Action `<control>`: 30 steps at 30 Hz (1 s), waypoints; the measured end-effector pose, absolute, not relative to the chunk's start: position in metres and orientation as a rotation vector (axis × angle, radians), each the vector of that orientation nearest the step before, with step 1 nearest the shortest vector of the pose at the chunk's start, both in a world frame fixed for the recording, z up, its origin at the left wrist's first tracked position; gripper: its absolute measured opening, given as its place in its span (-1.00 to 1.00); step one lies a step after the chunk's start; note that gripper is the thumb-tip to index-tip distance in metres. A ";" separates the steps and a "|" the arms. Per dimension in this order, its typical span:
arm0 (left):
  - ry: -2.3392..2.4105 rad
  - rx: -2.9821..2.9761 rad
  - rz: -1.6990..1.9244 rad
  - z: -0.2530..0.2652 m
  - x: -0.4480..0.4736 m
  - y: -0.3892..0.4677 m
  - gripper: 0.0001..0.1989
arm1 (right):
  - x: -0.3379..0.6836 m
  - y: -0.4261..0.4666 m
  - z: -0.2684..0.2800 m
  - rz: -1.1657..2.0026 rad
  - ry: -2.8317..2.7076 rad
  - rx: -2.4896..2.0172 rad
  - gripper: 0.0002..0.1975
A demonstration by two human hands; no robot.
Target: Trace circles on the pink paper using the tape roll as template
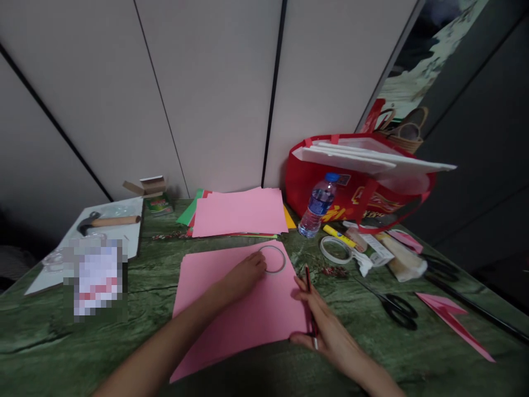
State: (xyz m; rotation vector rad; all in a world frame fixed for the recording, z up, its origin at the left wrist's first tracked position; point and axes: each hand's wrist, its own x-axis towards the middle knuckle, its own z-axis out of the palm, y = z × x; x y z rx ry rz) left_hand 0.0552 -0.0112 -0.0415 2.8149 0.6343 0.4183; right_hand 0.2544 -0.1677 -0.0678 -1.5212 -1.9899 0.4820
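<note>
A sheet of pink paper [239, 320], apparently on top of a stack, lies in front of me on the green table. Near its top right corner rests a thin grey ring [284, 263]. The fingers of my left hand [253, 266] are bent together at the ring's left edge, holding it on the paper. My right hand [324, 322] is at the paper's right edge, thumb and fingertips touching it. A red and black pencil [308, 281] is tucked in that hand, its dark tip pointing away from me.
More coloured paper [239, 212] lies behind. A water bottle [318, 207] stands before a red bag [297, 171]. To the right are a tape roll [325, 255], a yellow glue stick [339, 236], scissors [397, 309] and folded pink paper [454, 322]. A hammer [111, 221] lies on a white board [134, 234] at left.
</note>
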 end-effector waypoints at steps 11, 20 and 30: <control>0.893 2.500 1.070 -0.040 0.024 -0.039 -0.90 | 0.249 -0.169 -0.074 0.430 -1.981 -1.485 -0.53; 0.610 2.833 0.815 -0.053 0.032 -0.093 -0.89 | 0.260 -0.154 -0.058 0.540 -1.851 -1.428 -0.41; 0.657 2.894 0.766 -0.060 0.034 -0.105 -0.87 | 0.257 -0.086 -0.043 1.057 -0.952 -1.005 -0.45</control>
